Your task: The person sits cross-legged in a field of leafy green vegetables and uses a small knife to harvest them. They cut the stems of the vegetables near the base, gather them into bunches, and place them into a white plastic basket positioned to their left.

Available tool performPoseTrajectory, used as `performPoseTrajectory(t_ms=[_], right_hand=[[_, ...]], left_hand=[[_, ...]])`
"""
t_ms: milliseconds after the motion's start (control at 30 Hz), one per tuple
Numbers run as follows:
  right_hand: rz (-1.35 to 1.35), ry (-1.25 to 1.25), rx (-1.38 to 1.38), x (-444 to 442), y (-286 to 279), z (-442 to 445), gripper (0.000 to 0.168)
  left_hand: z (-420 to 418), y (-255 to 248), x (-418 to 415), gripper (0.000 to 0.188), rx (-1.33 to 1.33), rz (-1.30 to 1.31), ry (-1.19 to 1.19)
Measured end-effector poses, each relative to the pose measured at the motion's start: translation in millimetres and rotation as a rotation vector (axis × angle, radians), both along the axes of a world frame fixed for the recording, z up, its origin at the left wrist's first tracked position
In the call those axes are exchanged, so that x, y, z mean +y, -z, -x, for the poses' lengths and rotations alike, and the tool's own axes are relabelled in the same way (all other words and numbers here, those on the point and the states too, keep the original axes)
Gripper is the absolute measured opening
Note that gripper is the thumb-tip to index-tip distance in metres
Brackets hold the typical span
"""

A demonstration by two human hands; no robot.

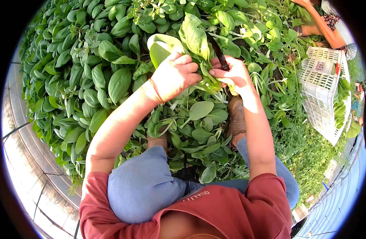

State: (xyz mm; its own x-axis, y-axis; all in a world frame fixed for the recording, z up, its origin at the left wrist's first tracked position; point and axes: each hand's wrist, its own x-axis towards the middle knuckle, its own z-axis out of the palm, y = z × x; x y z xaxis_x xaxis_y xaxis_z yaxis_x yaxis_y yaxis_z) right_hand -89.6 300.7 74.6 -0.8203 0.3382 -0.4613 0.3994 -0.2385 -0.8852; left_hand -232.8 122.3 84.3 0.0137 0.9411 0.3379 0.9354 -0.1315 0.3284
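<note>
My left hand [180, 74], with an orange band at the wrist, is closed around a bok choy plant [194, 37]. Its broad leaves stick up beyond my knuckles, and its base is turned toward my right hand. In my right hand [235, 74] is a dark, narrow knife-like tool [217, 50]; part of it is hidden by the fingers. The right thumb and fingertips also meet a yellowish leaf [227, 81] by the plant's base. Below both hands, loose bok choy leaves and plants [200, 134] lie between my brown shoes [237, 115].
Dense standing bok choy [90, 77] fills the left side. A white plastic crate [320, 74] holding greens is tilted at the right. Another person's arm [329, 30] reaches in at the upper right. Cut plants and low weeds [305, 155] cover the ground there.
</note>
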Motion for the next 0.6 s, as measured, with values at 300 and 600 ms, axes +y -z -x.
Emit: performPoseTrajectory(t_ms=[300,600], right_hand=[[-0.344,0.557,-0.171,44.6,17.0,-67.1,0.039],[-0.113,0.117,-0.090,4.1,-25.2,-32.3,0.036]], left_hand=[[-1.7,-5.1,-10.6,0.021,-1.741,0.341,-0.482],[-1.8,-12.8,-16.9,0.018,-2.076,0.332,-0.468]])
